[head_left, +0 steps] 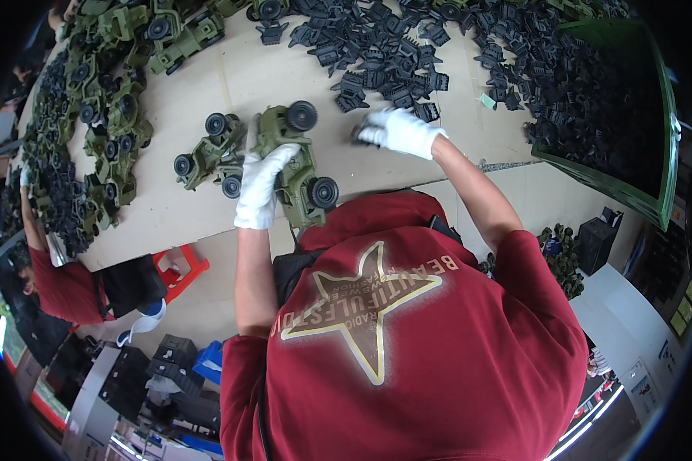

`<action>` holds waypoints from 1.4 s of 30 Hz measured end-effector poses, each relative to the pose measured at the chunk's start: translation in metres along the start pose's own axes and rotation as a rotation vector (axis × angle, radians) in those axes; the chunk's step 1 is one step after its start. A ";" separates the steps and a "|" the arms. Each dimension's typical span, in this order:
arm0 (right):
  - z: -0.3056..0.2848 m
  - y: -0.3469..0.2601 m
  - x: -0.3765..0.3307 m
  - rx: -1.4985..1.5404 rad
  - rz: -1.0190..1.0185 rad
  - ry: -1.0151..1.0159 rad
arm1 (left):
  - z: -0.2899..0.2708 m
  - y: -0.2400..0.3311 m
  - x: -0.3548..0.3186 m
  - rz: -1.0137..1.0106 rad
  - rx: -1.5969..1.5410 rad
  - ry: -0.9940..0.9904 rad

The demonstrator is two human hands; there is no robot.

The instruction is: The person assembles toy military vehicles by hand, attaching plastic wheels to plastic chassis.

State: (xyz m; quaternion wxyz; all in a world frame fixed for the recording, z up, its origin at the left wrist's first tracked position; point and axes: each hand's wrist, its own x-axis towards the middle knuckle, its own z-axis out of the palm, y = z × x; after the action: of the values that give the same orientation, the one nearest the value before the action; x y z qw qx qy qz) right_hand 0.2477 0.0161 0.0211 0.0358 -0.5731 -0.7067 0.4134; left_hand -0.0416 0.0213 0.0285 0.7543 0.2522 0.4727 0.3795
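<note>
Big tan counter [207, 69] fills the upper frame, black plastic parts [377, 54] heaped along the top. My left hand [260, 184] has its fingers clamped on the green toy truck [296, 165] at center. My right hand [400, 132], right of it, is curled on a small black part [359, 135]; I'd keep the truck pinned flat while fitting it.

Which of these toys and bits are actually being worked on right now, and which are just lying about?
In hand:
left hand on the green toy truck
right hand on a small black part

Lying about:
second green truck
heap of black parts
pile of green trucks
green bin
red stool
</note>
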 end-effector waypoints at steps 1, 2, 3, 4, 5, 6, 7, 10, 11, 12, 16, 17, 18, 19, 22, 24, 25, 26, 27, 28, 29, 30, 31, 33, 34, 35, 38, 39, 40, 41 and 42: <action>0.002 -0.006 0.003 0.143 0.033 -0.205 | 0.003 0.001 0.000 -0.005 -0.003 -0.003; 0.016 -0.005 0.011 0.107 0.116 -0.241 | 0.005 0.005 0.000 -0.077 0.135 0.000; 0.023 -0.008 0.012 0.105 0.116 -0.245 | 0.006 0.011 -0.002 -0.143 0.273 0.009; 0.029 -0.012 0.010 -0.049 0.144 -0.099 | 0.013 0.012 -0.006 -0.047 0.203 -0.050; 0.034 -0.016 0.007 -0.202 0.171 0.048 | 0.016 0.012 -0.010 -0.048 0.201 -0.049; 0.039 -0.020 -0.001 -0.258 0.180 0.163 | 0.019 0.011 -0.013 -0.031 0.193 -0.029; 0.044 -0.021 -0.005 -0.261 0.176 0.162 | 0.021 0.012 -0.017 -0.014 0.186 -0.010; 0.066 -0.011 -0.008 -0.500 -0.088 0.439 | 0.024 0.015 -0.024 -0.035 0.213 0.009; 0.076 0.000 -0.004 -0.502 -0.086 0.444 | 0.025 0.015 -0.024 -0.046 0.244 0.016; 0.076 0.000 0.002 -0.563 -0.118 0.449 | 0.026 0.016 -0.025 -0.042 0.245 0.016; 0.056 -0.009 -0.001 -0.227 -0.140 0.456 | 0.025 0.019 -0.031 0.016 0.313 -0.068; 0.046 -0.015 -0.004 0.109 -0.206 0.549 | 0.024 0.017 -0.033 0.063 0.333 -0.126; 0.029 -0.030 -0.010 0.356 -0.118 0.463 | 0.020 0.017 -0.033 0.050 0.392 -0.154; 0.006 -0.039 -0.015 0.563 -0.004 0.210 | 0.025 0.018 -0.035 0.052 0.389 -0.156; 0.009 -0.038 -0.012 0.874 -0.198 0.105 | 0.043 0.028 -0.046 -0.018 0.320 -0.229; 0.012 -0.036 -0.011 1.117 -0.264 -0.045 | 0.048 0.031 -0.046 -0.021 0.331 -0.246; 0.013 -0.036 -0.011 1.113 -0.267 -0.050 | 0.049 0.032 -0.046 -0.027 0.344 -0.261; 0.015 -0.037 -0.012 1.237 -0.276 -0.072 | 0.051 0.033 -0.047 -0.023 0.341 -0.257; 0.016 -0.037 -0.012 1.362 -0.284 -0.094 | 0.053 0.034 -0.047 -0.023 0.343 -0.272; 0.014 -0.037 -0.012 1.359 -0.287 -0.099 | 0.054 0.035 -0.048 -0.024 0.345 -0.286; 0.012 -0.037 -0.012 1.327 -0.283 -0.116 | 0.055 0.035 -0.048 -0.021 0.344 -0.283; 0.010 -0.036 -0.012 1.294 -0.278 -0.132 | 0.056 0.034 -0.048 -0.040 0.352 -0.267; 0.009 -0.035 -0.012 1.292 -0.280 -0.135 | 0.057 0.034 -0.048 -0.060 0.361 -0.253; 0.007 -0.035 -0.014 1.276 -0.289 -0.147 | 0.059 0.035 -0.049 -0.069 0.343 -0.246; 0.006 -0.034 -0.014 1.274 -0.289 -0.147 | 0.060 0.036 -0.050 -0.080 0.326 -0.241; 0.005 -0.033 -0.015 1.251 -0.291 -0.132 | 0.060 0.036 -0.049 -0.079 0.326 -0.242; -0.002 -0.033 -0.013 1.019 -0.343 -0.051 | 0.061 0.034 -0.048 -0.089 0.302 -0.261; -0.006 -0.033 -0.010 0.809 -0.388 0.017 | 0.063 0.033 -0.046 -0.032 0.273 -0.266; -0.009 -0.033 -0.007 0.807 -0.393 0.020 | 0.065 0.031 -0.045 0.025 0.244 -0.272; -0.011 -0.033 -0.004 0.810 -0.372 0.024 | 0.068 0.029 -0.044 0.031 0.248 -0.274; -0.015 -0.035 0.001 0.810 -0.352 0.030 | 0.071 0.026 -0.043 0.113 0.248 -0.260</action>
State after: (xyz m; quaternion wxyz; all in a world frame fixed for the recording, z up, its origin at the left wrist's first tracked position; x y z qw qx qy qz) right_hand 0.2283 0.0246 0.0522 0.3379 -0.3896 -0.5738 0.6362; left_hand 0.0021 0.0008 0.1003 0.7496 0.4163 0.3997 0.3241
